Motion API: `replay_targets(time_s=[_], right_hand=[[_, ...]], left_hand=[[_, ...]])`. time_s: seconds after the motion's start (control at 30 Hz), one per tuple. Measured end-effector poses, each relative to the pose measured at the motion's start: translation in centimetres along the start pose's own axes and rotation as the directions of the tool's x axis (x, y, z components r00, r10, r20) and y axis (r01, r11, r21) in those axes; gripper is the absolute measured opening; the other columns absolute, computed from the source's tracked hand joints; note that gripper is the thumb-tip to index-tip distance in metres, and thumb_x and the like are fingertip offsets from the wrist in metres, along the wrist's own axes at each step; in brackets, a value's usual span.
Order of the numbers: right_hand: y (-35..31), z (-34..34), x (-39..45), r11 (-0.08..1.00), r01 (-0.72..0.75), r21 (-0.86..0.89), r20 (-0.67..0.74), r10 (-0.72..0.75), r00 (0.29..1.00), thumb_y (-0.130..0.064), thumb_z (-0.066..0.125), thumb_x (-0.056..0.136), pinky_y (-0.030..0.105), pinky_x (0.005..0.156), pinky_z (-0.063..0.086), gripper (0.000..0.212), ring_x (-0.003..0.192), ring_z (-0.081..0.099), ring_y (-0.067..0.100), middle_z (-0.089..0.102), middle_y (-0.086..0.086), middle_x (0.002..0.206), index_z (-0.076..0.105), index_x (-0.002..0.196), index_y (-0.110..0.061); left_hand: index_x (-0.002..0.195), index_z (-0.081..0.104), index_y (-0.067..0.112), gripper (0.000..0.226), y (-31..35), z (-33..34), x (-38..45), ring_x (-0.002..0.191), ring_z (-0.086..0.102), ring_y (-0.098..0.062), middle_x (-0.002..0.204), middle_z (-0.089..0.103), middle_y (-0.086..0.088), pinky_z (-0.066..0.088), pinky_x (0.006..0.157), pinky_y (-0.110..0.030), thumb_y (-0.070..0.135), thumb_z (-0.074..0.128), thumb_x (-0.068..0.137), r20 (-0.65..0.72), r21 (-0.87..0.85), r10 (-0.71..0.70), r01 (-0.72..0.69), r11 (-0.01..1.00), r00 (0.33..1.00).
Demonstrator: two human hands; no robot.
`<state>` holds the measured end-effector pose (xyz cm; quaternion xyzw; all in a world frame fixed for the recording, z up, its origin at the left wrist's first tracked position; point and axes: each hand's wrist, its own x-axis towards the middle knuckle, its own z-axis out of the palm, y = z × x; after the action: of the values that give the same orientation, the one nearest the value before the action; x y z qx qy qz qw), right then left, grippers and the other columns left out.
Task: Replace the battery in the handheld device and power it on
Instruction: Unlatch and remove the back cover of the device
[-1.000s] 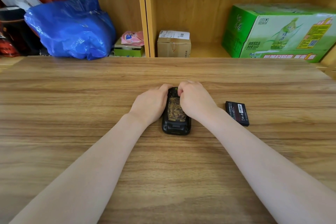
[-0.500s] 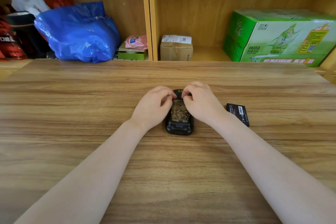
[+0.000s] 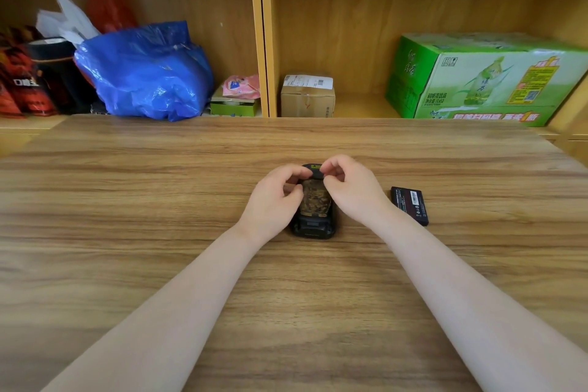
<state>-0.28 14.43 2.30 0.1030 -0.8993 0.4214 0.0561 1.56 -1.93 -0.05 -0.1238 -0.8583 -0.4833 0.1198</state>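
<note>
A black handheld device [image 3: 313,218] lies on the wooden table [image 3: 159,200], back side up, with a brownish panel showing between my hands. My left hand [image 3: 275,197] grips its left side with curled fingers. My right hand [image 3: 348,189] pinches the device's far end with thumb and forefinger. A loose black battery [image 3: 409,205] with a white barcode label lies flat on the table just right of my right wrist, touching neither hand.
Behind the table stands a wooden shelf. It holds a blue plastic bag [image 3: 146,70], a small cardboard box [image 3: 307,95], a green drinks carton [image 3: 486,79], a pink packet [image 3: 241,86] and dark red bags [image 3: 25,79].
Both hands have stayed on the device. Their fingers have lifted and curled more at its far end, so more of the brownish panel shows. The camera has tilted up slightly.
</note>
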Motion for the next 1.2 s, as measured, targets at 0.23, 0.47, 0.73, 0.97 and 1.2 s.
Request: replay_targets(time_s=[0.23,0.47,0.73,0.97,1.2], right_hand=[[0.4,-0.1,-0.8,0.992,0.006,0.127,-0.140,0.012,0.990,-0.013,0.062,0.086,0.015,0.071,0.043,0.025,0.086,0.058,0.006,0.058,-0.007,0.100,0.053,0.106,-0.025],[1.2,0.0,-1.6,0.975,-0.135,0.177,-0.061,0.148,0.987,-0.030,0.062,0.091,0.017,0.044,0.045,0.017,0.051,0.060,0.008,0.068,0.008,0.085,0.055,0.103,-0.020],[0.1,-0.2,-3.1,0.980,0.011,0.197,-0.144,0.018,0.989,-0.024,0.061,0.093,0.019,0.045,0.047,0.019,0.045,0.062,0.011,0.067,0.002,0.077,0.050,0.109,-0.021],[-0.4,-0.4,-3.2,0.969,0.099,0.227,-0.222,-0.047,0.974,-0.023,0.060,0.094,0.014,0.047,0.044,0.019,0.056,0.062,0.015,0.066,0.005,0.082,0.050,0.110,-0.023],[-1.5,0.2,-2.1,0.981,0.054,0.185,-0.166,-0.023,0.986,-0.025,0.060,0.093,0.020,0.048,0.049,0.017,0.056,0.061,0.007,0.066,0.002,0.082,0.051,0.108,-0.020]], left_hand=[[0.107,0.063,0.024,0.036,0.7,-0.1,-0.2,0.108,0.058,-0.002,0.113,0.065,0.011,0.047,0.090,-0.016,-0.005,0.056,0.087,-0.056,-0.279,-0.069,0.050,0.959,0.996],[0.124,0.057,0.020,0.037,0.0,-0.7,-1.1,0.106,0.061,-0.006,0.121,0.062,0.008,0.048,0.091,-0.022,0.010,0.064,0.089,-0.008,-0.353,-0.242,0.224,0.909,0.970],[0.122,0.062,0.017,0.037,1.7,-1.0,-2.3,0.100,0.064,-0.004,0.112,0.068,0.007,0.051,0.086,-0.020,0.004,0.063,0.088,-0.052,-0.371,-0.196,0.163,0.914,0.979],[0.122,0.062,0.019,0.036,2.7,-1.4,-2.5,0.099,0.064,0.000,0.112,0.067,0.009,0.048,0.080,-0.011,0.004,0.063,0.089,-0.104,-0.364,-0.123,0.078,0.928,0.987],[0.120,0.062,0.023,0.034,2.6,-2.4,-2.4,0.097,0.062,0.005,0.111,0.066,0.012,0.047,0.076,-0.008,0.006,0.061,0.091,-0.112,-0.349,-0.168,0.119,0.929,0.979]])
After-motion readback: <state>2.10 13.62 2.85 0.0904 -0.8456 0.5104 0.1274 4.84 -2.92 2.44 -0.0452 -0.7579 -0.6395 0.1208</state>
